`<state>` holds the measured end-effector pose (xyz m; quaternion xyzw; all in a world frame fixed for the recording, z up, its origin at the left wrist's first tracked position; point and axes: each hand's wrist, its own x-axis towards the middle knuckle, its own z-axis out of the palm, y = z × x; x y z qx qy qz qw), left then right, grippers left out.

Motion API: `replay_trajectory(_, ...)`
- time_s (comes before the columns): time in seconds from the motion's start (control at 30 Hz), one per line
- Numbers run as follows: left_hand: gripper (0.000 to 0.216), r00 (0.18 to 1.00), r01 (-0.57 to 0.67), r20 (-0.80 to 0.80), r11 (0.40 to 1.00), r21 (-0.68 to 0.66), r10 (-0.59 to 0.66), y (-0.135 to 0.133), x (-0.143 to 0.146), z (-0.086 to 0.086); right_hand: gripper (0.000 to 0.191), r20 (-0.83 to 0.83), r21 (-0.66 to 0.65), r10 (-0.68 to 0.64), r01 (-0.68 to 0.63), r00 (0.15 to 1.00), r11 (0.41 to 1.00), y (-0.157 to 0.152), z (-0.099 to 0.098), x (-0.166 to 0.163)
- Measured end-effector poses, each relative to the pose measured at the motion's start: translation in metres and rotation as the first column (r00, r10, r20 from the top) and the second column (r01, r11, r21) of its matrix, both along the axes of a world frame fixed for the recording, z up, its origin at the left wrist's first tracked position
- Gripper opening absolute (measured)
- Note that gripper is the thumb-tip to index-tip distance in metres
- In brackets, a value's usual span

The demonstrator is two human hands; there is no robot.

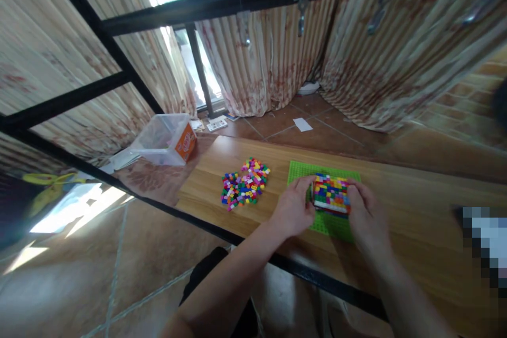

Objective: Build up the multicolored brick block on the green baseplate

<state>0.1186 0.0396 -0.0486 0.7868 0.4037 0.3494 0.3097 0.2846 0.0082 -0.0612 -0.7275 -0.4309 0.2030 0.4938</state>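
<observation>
A block built of many-coloured toy bricks (pixel 331 191) is over the green baseplate (pixel 336 226); I cannot tell whether it rests on the plate or is held just above it. My left hand (pixel 295 205) grips its left side, fingers curled round the edge. On the opposite side my right hand (pixel 366 211) is closed on it, with the thumb along the right edge. White and red layers show on the block's near side. The hands hide its two ends and parts of the baseplate.
Left of the baseplate, a pile of loose bricks (pixel 243 185) lies on the wooden table (pixel 206 169). A clear plastic bin (pixel 160 156) with an orange label stands on the floor beyond the table's left end. A black metal bar (pixel 277 2) crosses the top of the view.
</observation>
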Motion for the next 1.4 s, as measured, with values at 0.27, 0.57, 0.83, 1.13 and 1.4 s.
replay_trajectory(0.27,0.039,0.853,-0.422,-0.264,0.892,0.160,0.451,0.041,-0.078,0.019,0.068,0.234,-0.039,0.085,-0.078,0.969,0.996,0.002,-0.006,0.004)
replay_trajectory(0.57,0.012,0.714,-0.402,-0.552,0.898,0.181,0.431,0.034,-0.106,0.020,0.064,0.336,0.027,0.132,-0.150,0.933,0.988,0.012,-0.014,0.004)
replay_trajectory(0.83,0.013,0.672,-0.399,-0.576,0.883,0.248,0.465,0.031,-0.098,0.019,0.070,0.356,-0.018,0.130,-0.132,0.925,0.991,0.011,-0.009,0.003)
replay_trajectory(1.13,0.011,0.703,-0.363,-0.589,0.913,0.186,0.399,0.029,-0.096,0.020,0.068,0.338,-0.049,0.105,-0.094,0.935,0.994,0.006,-0.009,0.005)
replay_trajectory(1.4,0.005,0.713,-0.383,-0.575,0.910,0.158,0.400,0.034,-0.094,0.018,0.056,0.339,0.019,0.102,-0.115,0.935,0.993,0.005,-0.004,0.002)
